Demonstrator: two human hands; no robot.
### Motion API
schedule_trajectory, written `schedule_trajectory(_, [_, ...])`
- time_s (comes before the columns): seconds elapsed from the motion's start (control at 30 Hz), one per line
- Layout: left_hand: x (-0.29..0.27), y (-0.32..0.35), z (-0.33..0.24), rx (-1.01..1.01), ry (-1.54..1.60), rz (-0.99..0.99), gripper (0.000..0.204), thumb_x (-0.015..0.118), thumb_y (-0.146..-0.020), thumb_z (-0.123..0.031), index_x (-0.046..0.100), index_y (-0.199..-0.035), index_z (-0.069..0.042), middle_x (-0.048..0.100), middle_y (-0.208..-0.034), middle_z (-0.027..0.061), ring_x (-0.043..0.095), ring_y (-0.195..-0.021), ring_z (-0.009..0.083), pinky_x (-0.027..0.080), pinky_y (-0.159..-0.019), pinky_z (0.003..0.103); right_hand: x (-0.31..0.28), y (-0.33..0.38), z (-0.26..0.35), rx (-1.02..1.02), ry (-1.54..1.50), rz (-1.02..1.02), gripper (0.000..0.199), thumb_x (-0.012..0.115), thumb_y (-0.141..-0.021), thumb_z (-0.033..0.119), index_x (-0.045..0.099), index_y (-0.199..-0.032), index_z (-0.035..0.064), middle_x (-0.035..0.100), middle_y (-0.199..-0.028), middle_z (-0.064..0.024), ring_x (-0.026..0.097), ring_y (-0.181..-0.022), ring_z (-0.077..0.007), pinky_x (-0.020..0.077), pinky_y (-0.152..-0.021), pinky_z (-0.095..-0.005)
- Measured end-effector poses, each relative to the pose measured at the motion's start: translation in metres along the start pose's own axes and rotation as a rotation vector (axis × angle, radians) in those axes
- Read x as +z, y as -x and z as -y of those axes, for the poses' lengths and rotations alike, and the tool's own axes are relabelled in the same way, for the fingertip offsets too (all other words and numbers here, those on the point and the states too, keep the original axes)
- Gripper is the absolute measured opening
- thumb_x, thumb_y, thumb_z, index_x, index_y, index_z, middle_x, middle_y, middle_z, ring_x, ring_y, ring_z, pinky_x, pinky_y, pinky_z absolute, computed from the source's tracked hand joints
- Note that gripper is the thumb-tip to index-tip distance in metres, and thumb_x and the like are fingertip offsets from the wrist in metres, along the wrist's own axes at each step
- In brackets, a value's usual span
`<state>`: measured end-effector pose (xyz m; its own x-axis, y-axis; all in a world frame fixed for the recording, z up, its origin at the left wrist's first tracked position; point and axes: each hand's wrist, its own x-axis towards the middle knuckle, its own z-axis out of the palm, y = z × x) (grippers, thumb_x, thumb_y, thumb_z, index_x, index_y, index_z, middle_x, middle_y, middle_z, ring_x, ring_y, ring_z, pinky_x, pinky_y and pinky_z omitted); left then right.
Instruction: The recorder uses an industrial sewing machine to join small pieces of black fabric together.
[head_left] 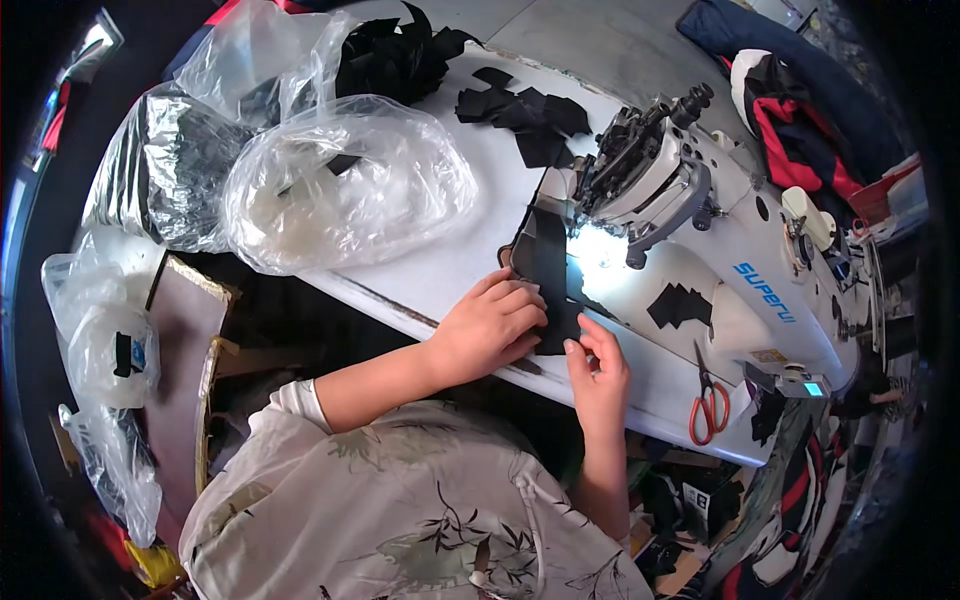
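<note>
White surface [492, 222], carrying one pale sewing machine [735, 240] at right, lamp lit, and one clear plastic bag [350, 190] at left. Black fabric [545, 250], one long strip, lying between bag and machine, its near end between the hands; left hand [490, 320], forearm slanting in from lower left, palm down, fingers half curled over the fabric's left edge; right hand [600, 370], forearm nearly upright, thumb and forefinger slightly parted at its right edge, firm grip by either hand indeterminable. Orange-handled scissors [709, 405], one pair, near the surface's right edge.
</note>
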<state>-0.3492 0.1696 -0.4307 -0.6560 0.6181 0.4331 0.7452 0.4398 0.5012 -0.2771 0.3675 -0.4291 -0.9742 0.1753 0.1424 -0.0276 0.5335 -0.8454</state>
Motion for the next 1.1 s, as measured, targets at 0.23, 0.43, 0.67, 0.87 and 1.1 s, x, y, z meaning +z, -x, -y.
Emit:
schedule_trajectory(0.23, [0.002,0.002,0.002,0.01,0.006,-0.03,0.034,0.077,-0.078,-0.015,0.06,-0.106,-0.009,0.063,-0.113,0.0057,0.056,-0.123,0.0272,0.039,-0.113,0.048,-0.002,-0.01,0.009,-0.09,0.187,0.029,0.033,0.072,-0.091,0.007,0.067,-0.123,0.0044,0.065,-0.084,-0.0024,0.054,-0.073,-0.0084,0.0457,-0.066,-0.0243])
schedule_trajectory(0.43, [0.004,0.003,0.005,0.02,0.054,-0.035,0.034,0.077,-0.077,-0.014,0.06,-0.105,-0.008,0.064,-0.112,0.0071,0.056,-0.125,0.0299,0.041,-0.113,0.049,0.001,-0.011,0.009,0.228,-0.167,0.066,0.034,0.07,-0.092,0.007,0.067,-0.126,0.0052,0.063,-0.082,-0.002,0.054,-0.07,-0.008,0.046,-0.066,-0.0237])
schedule_trajectory(0.67, [-0.001,0.002,0.004,-0.007,0.107,-0.004,0.031,0.073,-0.078,-0.006,0.061,-0.107,-0.006,0.063,-0.113,0.0102,0.057,-0.125,0.0315,0.042,-0.112,0.049,0.003,-0.007,0.017,-0.018,0.208,0.092,0.032,0.068,-0.093,0.011,0.066,-0.124,0.0046,0.065,-0.085,-0.0087,0.059,-0.07,-0.016,0.0501,-0.069,-0.0297])
schedule_trajectory(0.87, [-0.001,-0.002,0.007,0.007,0.093,-0.009,0.033,0.071,-0.079,-0.005,0.062,-0.11,-0.005,0.061,-0.117,0.0126,0.058,-0.12,0.0322,0.043,-0.11,0.048,-0.003,-0.013,0.02,-0.058,0.206,0.156,0.031,0.066,-0.095,0.012,0.064,-0.125,0.0052,0.066,-0.093,-0.0125,0.063,-0.077,-0.0215,0.0519,-0.072,-0.0337])
schedule_trajectory(1.1, [0.002,-0.002,0.008,0.022,0.026,-0.005,0.031,0.071,-0.08,-0.008,0.063,-0.111,-0.006,0.061,-0.119,0.012,0.059,-0.118,0.0313,0.044,-0.109,0.047,-0.002,-0.015,0.023,-0.098,0.274,0.171,0.03,0.066,-0.093,0.012,0.064,-0.122,0.0042,0.066,-0.096,-0.0137,0.065,-0.08,-0.0253,0.0524,-0.074,-0.0352])
